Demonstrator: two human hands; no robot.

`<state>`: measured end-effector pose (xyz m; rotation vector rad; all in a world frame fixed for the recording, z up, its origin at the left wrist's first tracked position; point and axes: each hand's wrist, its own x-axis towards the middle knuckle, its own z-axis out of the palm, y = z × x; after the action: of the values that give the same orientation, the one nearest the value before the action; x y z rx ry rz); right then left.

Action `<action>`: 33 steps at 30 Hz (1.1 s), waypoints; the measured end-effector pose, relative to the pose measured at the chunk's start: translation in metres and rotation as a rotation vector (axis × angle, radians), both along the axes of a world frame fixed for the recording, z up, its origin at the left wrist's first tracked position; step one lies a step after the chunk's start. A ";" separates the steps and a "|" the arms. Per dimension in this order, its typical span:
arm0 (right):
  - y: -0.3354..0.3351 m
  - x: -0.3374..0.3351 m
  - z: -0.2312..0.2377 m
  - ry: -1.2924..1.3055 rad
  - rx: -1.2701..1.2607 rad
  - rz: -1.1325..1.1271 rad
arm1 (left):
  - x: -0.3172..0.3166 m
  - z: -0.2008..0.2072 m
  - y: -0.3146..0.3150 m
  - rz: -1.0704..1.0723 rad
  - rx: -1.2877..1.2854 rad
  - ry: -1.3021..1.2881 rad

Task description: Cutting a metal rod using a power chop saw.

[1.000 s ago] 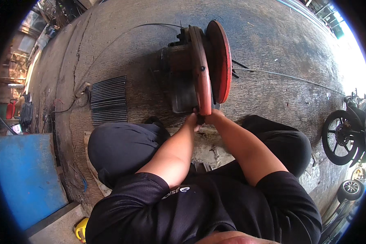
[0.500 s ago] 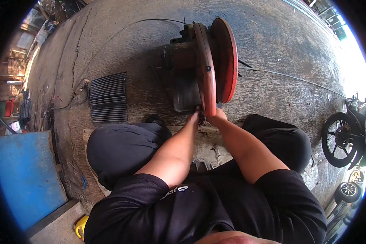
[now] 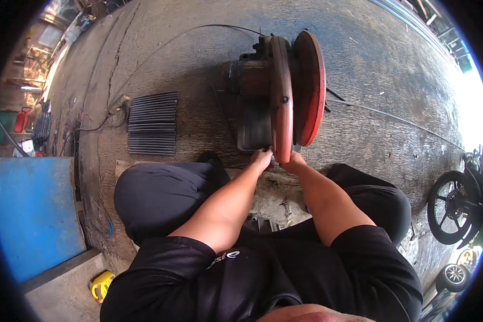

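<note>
The cut-off saw (image 3: 278, 91) stands on the floor (image 3: 381, 123) just ahead, its red guard (image 3: 284, 126) lengthwise toward us between left hand (image 3: 262, 159) and right hand (image 3: 294, 162), both near; we cannot tell either grip's closure or hold.

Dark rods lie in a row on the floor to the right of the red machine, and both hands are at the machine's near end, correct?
No: the head view shows the dark rods to the left of the red machine, not the right. The left hand and right hand are indeed at its near end.
</note>
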<state>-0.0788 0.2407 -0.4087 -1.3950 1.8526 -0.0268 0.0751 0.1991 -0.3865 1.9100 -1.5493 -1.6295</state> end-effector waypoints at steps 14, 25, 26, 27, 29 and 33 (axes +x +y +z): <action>-0.005 0.015 0.068 0.226 0.220 -0.065 | 0.015 -0.060 -0.013 -0.582 0.132 -0.094; -0.002 0.012 0.052 0.005 0.231 -0.317 | 0.011 -0.033 -0.021 -0.689 -0.115 -0.298; 0.000 0.012 0.047 -0.018 0.221 -0.338 | 0.009 -0.029 -0.021 -0.713 -0.133 -0.322; 0.001 0.012 0.040 -0.029 0.231 -0.342 | 0.009 -0.024 -0.019 -0.701 -0.183 -0.322; 0.003 0.010 0.019 -0.073 0.158 -0.247 | 0.009 -0.017 -0.019 -0.691 -0.233 -0.324; 0.007 0.012 -0.028 -0.035 -0.032 -0.027 | 0.010 -0.009 -0.016 -0.722 -0.405 -0.347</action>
<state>-0.0666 0.2477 -0.4364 -1.3822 1.8496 -0.0944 0.0847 0.1827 -0.3957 1.5489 -2.6916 -1.0454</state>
